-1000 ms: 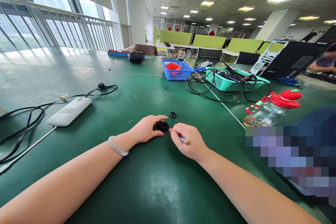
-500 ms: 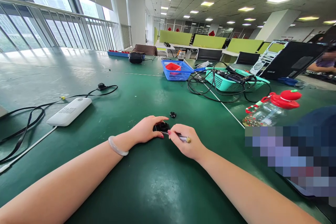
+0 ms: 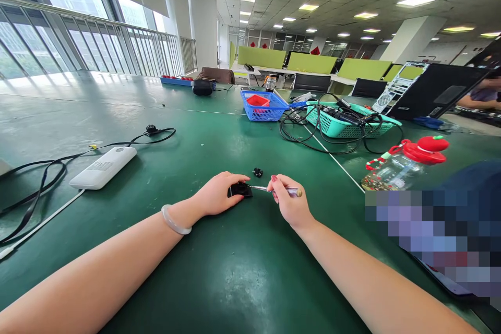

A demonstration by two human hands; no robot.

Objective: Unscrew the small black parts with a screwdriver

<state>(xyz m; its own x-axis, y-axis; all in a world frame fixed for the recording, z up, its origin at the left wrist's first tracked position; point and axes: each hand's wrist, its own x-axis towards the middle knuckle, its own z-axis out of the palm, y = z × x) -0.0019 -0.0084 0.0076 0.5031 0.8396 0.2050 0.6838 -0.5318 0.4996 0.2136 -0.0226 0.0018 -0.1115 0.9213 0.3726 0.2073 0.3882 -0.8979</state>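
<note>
My left hand (image 3: 219, 193) grips a small black rectangular part (image 3: 243, 191) flat on the green table, thumb at the near side and fingers at the far side. My right hand (image 3: 289, 201) is closed around the handle of a screwdriver (image 3: 260, 188), which has a thin metal shaft and a pale, yellowish-ended handle. The shaft lies nearly level and points left, its tip at the right edge of the black part; whether it touches cannot be made out. Just beyond the part sits a small black round piece (image 3: 257, 172), touched by neither hand.
A white power strip (image 3: 105, 168) with black cables is at left. Blue (image 3: 266, 114) and teal (image 3: 336, 126) baskets stand farther back, black cables spilling from the teal one. A red-lidded bottle (image 3: 407, 164) lies at right, near a blurred area. Another person's arm (image 3: 479, 96) shows at far right.
My right hand has moved right with the screwdriver, drawing its tip from between my left fingers to the part's right edge. More of the shaft and the black part now shows.
</note>
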